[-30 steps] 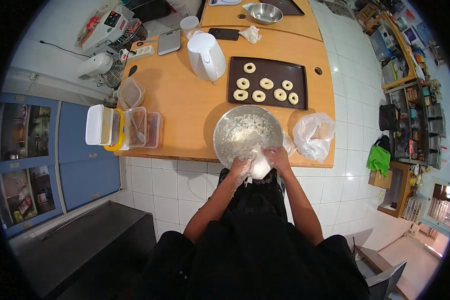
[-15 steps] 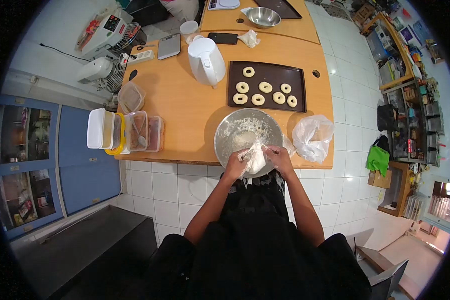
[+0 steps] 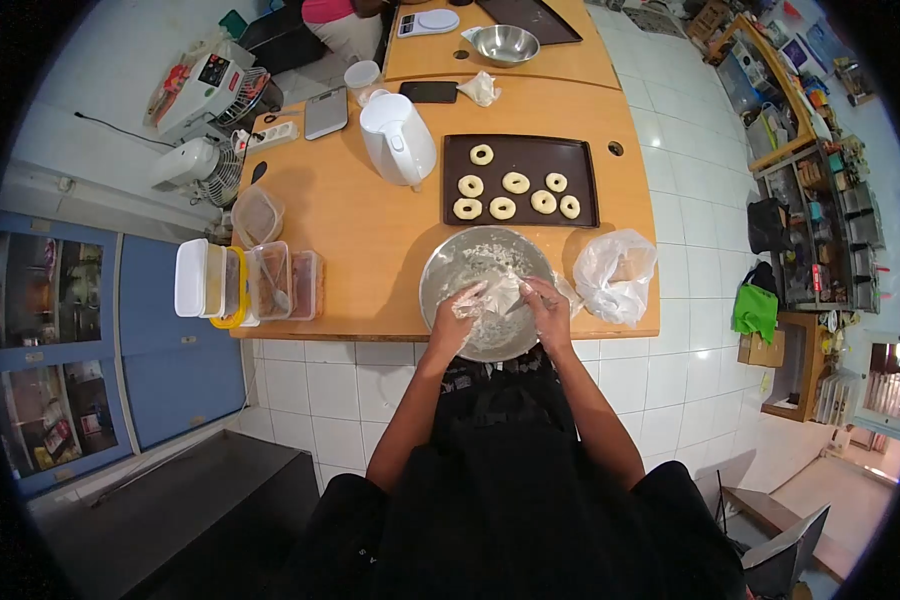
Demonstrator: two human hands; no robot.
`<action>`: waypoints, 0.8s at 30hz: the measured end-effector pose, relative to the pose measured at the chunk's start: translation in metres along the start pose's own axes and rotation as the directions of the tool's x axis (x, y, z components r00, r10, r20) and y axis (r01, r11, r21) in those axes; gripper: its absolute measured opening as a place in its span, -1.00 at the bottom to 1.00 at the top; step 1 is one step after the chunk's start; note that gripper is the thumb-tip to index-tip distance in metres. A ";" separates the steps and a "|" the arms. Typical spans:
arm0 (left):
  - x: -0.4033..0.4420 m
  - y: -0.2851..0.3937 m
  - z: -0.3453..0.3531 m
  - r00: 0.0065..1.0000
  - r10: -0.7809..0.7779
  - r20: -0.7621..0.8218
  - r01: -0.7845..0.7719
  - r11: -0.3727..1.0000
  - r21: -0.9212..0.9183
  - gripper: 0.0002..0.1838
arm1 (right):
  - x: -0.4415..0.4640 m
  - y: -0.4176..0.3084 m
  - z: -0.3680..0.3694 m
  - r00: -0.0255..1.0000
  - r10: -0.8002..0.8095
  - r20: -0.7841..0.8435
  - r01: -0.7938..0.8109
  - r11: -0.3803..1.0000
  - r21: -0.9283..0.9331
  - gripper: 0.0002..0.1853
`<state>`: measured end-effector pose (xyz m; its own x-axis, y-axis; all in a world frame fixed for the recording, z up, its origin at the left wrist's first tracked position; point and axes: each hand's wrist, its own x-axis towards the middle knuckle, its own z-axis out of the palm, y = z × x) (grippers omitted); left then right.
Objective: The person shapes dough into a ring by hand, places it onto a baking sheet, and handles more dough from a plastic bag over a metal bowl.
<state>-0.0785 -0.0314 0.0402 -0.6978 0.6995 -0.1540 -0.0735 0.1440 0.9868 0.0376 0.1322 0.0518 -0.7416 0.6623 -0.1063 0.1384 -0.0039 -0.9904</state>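
A large metal bowl (image 3: 440, 255) stands at the table's front edge, its inner wall smeared with flour and bits of dough. Over it, a thin white plastic bag (image 3: 501, 292), dusted with flour, stretches between both hands. My left hand (image 3: 457, 312) grips the bag's left side, fingers closed and floury. On the opposite side, my right hand (image 3: 548, 308) pinches it near the bowl's right rim. The bag covers part of what lies in the bowl. Beyond the bowl, a dark baking tray (image 3: 525, 152) bears several ring-shaped pieces of dough (image 3: 515, 182).
Right of the bowl sits a crumpled clear plastic bag (image 3: 615, 278). A white electric kettle (image 3: 398, 138), a phone (image 3: 429, 92) and a scale (image 3: 326, 114) stand behind. Plastic containers (image 3: 268, 280) line the left edge. A person (image 3: 345, 25) is at the far left.
The bag was bunched and hanging lower between my hands; now it is spread wider and flatter, my hands slightly farther apart. The view has shifted a little.
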 end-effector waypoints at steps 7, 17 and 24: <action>-0.004 -0.032 -0.002 0.998 -0.047 -0.033 0.045 0.998 -0.050 -0.54 | 0.006 -0.013 -0.040 0.964 0.012 -0.266 0.018 0.994 0.111 -0.76; -0.002 -0.039 0.007 0.991 -0.134 -0.003 0.134 0.990 0.037 -0.63 | 0.029 0.037 -0.139 0.809 -0.019 -0.587 0.074 0.995 0.069 -0.63; 0.000 -0.047 0.001 0.985 -0.153 -0.077 0.167 0.961 0.222 -0.65 | 0.048 0.122 -0.158 0.832 0.007 -0.555 0.029 0.998 0.057 -0.62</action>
<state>-0.0746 -0.0376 -0.0057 -0.7311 0.6132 -0.2992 -0.0291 0.4100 0.9116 0.1225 0.2820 -0.0596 -0.2516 0.9667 -0.0465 0.0793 -0.0273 -0.9965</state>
